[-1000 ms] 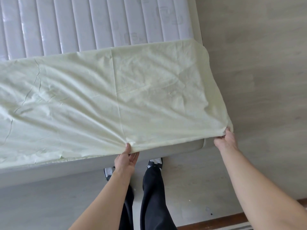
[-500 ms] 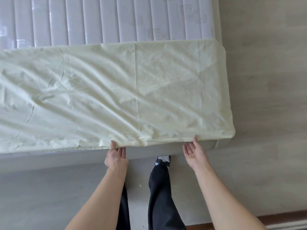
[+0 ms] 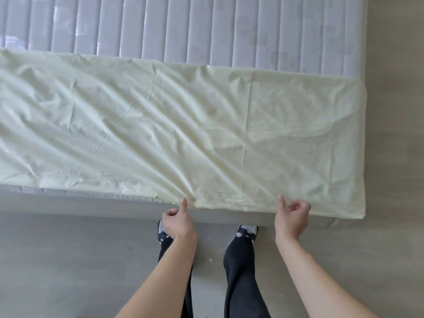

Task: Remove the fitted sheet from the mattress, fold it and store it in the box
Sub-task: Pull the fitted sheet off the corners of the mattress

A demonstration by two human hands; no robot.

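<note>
The pale yellow-green fitted sheet point(image 3: 206, 134) lies as a long folded strip across the near part of the grey quilted mattress point(image 3: 206, 28), with its right end at the mattress's right side. My left hand point(image 3: 177, 222) holds the sheet's near edge, thumb on top, and creases fan out from that spot. My right hand point(image 3: 291, 214) grips the same edge further right, thumb laid on the cloth and fingers curled. No box is in view.
The mattress's near side point(image 3: 91, 203) runs along the floor in front of me. My legs in dark trousers and my shoes point(image 3: 246, 230) stand against it. Grey wood-look floor point(image 3: 394, 157) lies to the right and around my feet.
My right hand has left the sheet's right corner and slid left along the near edge. The lifted corner now lies flat on the mattress. My left hand stays at the edge.
</note>
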